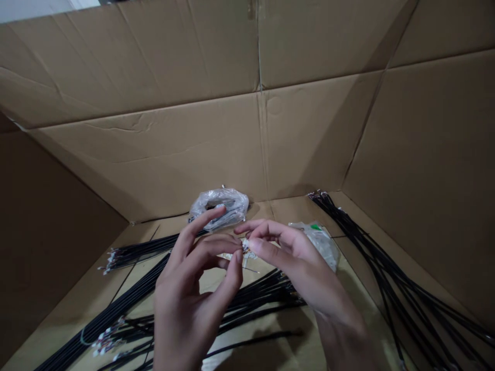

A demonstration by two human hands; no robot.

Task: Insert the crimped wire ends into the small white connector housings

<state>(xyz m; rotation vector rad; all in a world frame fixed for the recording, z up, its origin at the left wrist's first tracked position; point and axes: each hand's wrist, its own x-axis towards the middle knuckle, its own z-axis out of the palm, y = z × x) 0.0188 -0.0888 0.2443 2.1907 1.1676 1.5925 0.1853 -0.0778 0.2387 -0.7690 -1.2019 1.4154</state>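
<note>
My left hand (201, 278) is raised in the middle of the view, its thumb and fingertips pinched together and one finger lifted away. Close beside it, my right hand (294, 257) also pinches, thumb against index finger. Their fingertips almost meet at small white pieces (250, 251) with thin coloured wires. What each pinch holds is too small and hidden to make out. Below the hands lie black cables (251, 305), and one thin cable (251, 341) lies apart in front of them.
Cardboard walls (201, 139) enclose the work surface. A clear bag (220, 201) of cables sits against the back wall; another clear plastic bag (323, 246) lies behind my right hand. Black cable bundles (371, 252) run along the right, with more bundles (127, 293) at left, several ending in white connectors (104, 341).
</note>
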